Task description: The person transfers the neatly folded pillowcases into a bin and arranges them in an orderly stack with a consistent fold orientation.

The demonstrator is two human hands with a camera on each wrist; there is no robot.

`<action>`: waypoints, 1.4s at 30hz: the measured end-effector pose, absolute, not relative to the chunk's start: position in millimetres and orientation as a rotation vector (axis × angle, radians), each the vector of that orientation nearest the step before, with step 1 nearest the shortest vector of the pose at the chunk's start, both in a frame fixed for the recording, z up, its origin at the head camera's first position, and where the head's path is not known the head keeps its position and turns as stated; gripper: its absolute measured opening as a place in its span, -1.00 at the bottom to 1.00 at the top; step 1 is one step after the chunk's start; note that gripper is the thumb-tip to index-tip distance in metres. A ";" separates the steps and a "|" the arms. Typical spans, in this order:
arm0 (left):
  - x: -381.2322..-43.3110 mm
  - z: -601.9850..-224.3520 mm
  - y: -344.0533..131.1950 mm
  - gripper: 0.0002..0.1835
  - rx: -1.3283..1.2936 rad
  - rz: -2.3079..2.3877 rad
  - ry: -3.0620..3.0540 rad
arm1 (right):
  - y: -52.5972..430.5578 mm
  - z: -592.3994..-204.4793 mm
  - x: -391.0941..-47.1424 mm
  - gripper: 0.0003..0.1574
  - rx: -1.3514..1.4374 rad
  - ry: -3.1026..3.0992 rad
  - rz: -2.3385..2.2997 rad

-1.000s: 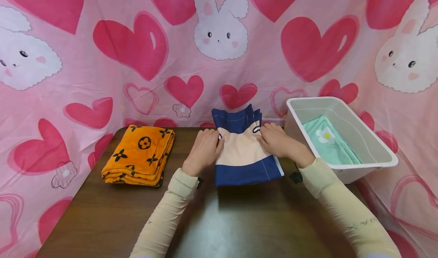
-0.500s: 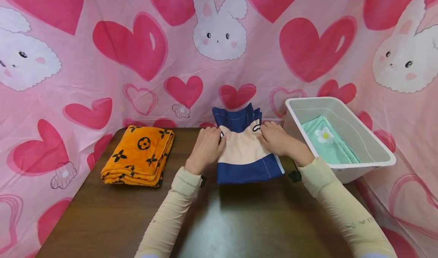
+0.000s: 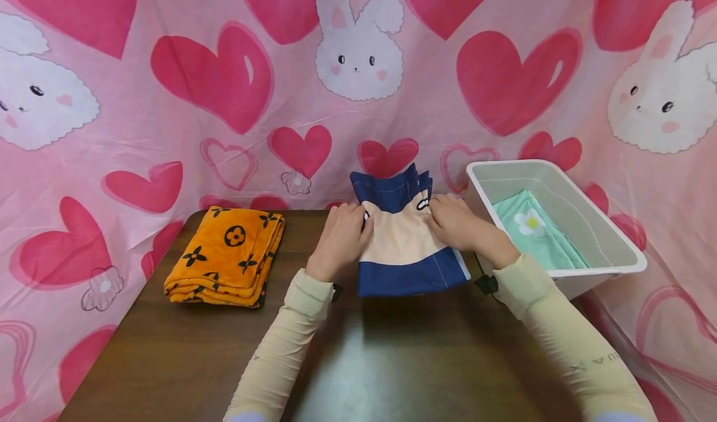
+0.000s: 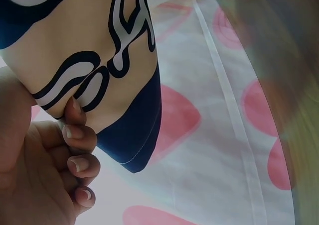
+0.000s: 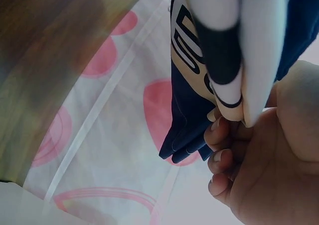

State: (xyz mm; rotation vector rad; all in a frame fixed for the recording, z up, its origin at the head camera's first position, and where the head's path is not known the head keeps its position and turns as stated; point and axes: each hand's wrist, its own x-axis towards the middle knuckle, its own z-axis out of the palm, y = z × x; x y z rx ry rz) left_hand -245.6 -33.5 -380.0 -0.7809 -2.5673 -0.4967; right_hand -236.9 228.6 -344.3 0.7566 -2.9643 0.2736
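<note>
A folded navy-and-beige cloth (image 3: pixel 400 238) hangs raised above the far part of the table (image 3: pixel 392 372), its shadow beneath it. My left hand (image 3: pixel 342 238) pinches its left edge between thumb and curled fingers. Its right edge is pinched by my right hand (image 3: pixel 462 223). In the left wrist view, the cloth (image 4: pixel 65 36) shows dark-outlined white lettering beside the fingertips. Stacked layers of the cloth (image 5: pixel 192 85) show at the hand in the right wrist view. The exact kind of cloth item cannot be told.
An orange folded blanket (image 3: pixel 229 254) with black flower motifs lies on the table at left. At right stands a white bin (image 3: pixel 594 223) holding a folded mint-green cloth (image 3: pixel 538 235) with a white flower. A pink heart-and-rabbit curtain (image 3: pixel 224 86) hangs behind the table.
Both hands have lifted the folded cloth slightly, and it has shifted a little to the right. Blanket and bin keep their places.
</note>
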 end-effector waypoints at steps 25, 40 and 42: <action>-250.5 -368.7 -15.9 -0.71 -0.818 -0.543 -2.511 | 238.3 -324.7 -230.8 -0.73 0.737 -2.957 0.211; -255.6 -364.6 -5.7 -0.71 -0.834 -0.539 -2.476 | 252.8 -315.8 -233.5 -0.69 0.698 -2.966 0.248; -255.6 -364.7 -4.1 -0.71 -0.830 -0.535 -2.464 | 254.7 -315.1 -233.8 -0.68 0.682 -2.986 0.257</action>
